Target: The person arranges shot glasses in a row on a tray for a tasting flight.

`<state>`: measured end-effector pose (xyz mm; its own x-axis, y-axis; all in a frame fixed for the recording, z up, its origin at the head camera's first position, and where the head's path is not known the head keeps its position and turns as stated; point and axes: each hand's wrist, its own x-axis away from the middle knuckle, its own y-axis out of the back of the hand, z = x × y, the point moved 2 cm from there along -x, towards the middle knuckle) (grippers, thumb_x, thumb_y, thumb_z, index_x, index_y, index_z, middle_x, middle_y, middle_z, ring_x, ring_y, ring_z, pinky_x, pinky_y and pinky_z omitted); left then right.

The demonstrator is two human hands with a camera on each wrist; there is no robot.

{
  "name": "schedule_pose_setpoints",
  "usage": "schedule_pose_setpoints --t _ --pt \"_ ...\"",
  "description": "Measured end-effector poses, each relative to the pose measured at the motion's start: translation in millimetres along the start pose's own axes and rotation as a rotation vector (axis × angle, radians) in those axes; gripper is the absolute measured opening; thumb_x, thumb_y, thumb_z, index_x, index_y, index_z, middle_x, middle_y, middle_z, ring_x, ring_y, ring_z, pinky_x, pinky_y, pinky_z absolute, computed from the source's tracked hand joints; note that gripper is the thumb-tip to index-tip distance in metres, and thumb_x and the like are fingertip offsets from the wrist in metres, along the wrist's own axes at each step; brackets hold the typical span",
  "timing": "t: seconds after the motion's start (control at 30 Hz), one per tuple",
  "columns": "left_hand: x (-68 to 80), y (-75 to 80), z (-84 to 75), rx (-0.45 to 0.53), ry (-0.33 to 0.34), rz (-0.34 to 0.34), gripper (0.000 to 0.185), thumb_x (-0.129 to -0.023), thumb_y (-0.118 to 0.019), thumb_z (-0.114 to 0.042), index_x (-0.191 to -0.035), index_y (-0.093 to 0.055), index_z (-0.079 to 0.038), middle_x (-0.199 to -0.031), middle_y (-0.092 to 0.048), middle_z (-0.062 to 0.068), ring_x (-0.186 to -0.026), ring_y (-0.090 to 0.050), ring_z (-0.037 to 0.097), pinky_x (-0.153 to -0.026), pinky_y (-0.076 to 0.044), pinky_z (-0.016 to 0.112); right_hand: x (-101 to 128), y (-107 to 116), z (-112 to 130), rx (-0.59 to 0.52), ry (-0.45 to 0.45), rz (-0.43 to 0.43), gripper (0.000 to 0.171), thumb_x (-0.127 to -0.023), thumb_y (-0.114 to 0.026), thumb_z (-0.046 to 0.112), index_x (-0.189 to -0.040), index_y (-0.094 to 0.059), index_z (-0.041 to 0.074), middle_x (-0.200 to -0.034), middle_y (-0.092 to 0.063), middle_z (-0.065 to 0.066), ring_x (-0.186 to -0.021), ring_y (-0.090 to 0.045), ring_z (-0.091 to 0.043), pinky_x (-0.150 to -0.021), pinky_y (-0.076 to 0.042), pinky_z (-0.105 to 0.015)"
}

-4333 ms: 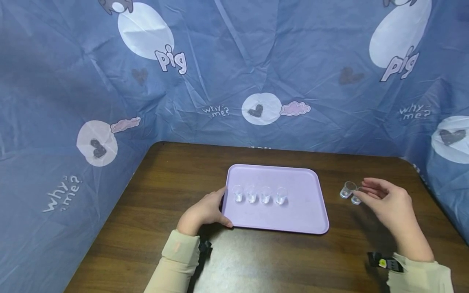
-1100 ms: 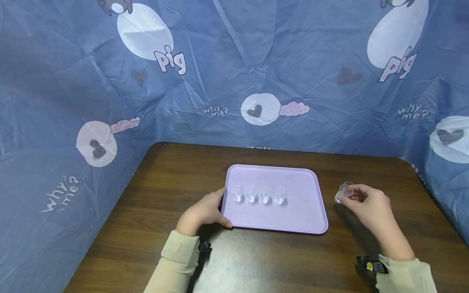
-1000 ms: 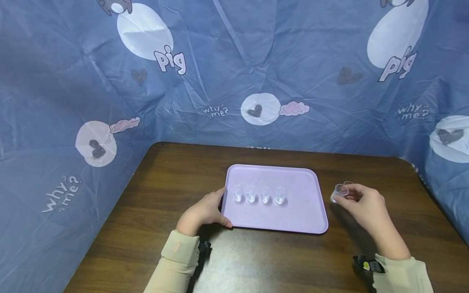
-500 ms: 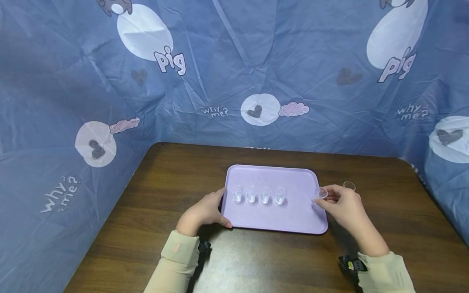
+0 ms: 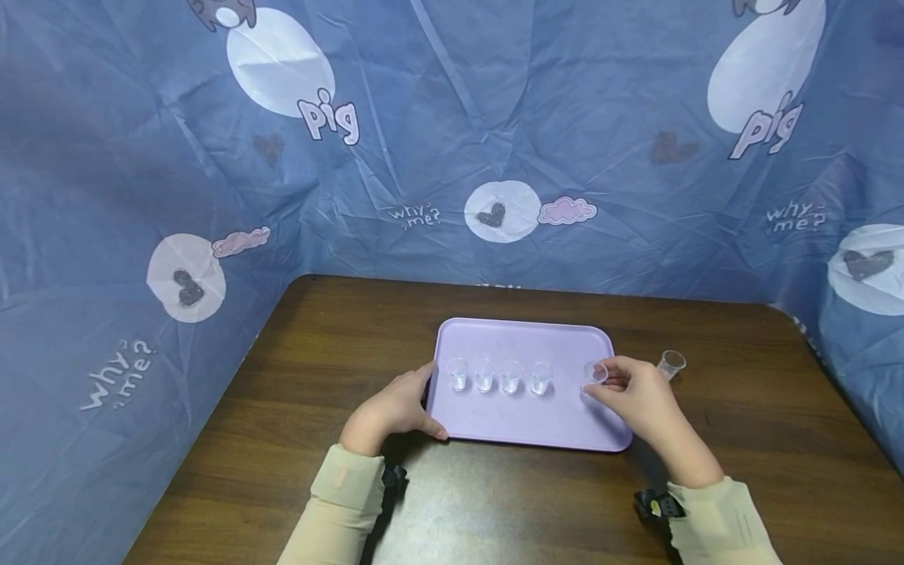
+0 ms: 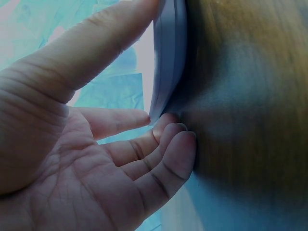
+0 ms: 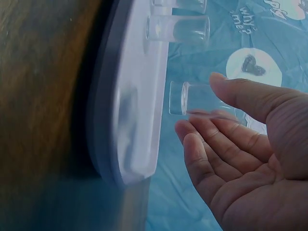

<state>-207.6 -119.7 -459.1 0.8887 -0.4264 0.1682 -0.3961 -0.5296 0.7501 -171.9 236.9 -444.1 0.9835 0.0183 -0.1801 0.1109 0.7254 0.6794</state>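
head view: right grip (image 5: 632, 392) pinches cup (image 5: 595, 375) over tray (image 5: 565, 420).

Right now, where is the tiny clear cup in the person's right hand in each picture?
Head view: the held clear cup is right of centre, over the lilac tray's right part, pinched by the right hand.
Left wrist view: not in it; only the tray's edge shows.
Right wrist view: the cup is at centre, at the fingertips.
Shared landmark: the lilac tray.
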Motion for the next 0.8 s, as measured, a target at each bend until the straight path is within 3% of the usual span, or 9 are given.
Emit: schedule_pose_setpoints --t 0.8 --pt "1.2 0.3 -1.6 -0.006 0.014 0.007 0.117 -0.060 -0.101 -0.020 -0.153 -0.036 0.005 -0.139 -0.053 0.027 -0.126 -0.051 0.036 -0.106 -0.040 0.048 -11 -27 4 -0.006 0.022 0.036 0.028 -0.078 -0.087 0.007 -0.100 -0.073 -0.004 -0.089 -0.073 -0.010 -0.079 -0.070 -0.023 -0.071 -0.059 -0.035"
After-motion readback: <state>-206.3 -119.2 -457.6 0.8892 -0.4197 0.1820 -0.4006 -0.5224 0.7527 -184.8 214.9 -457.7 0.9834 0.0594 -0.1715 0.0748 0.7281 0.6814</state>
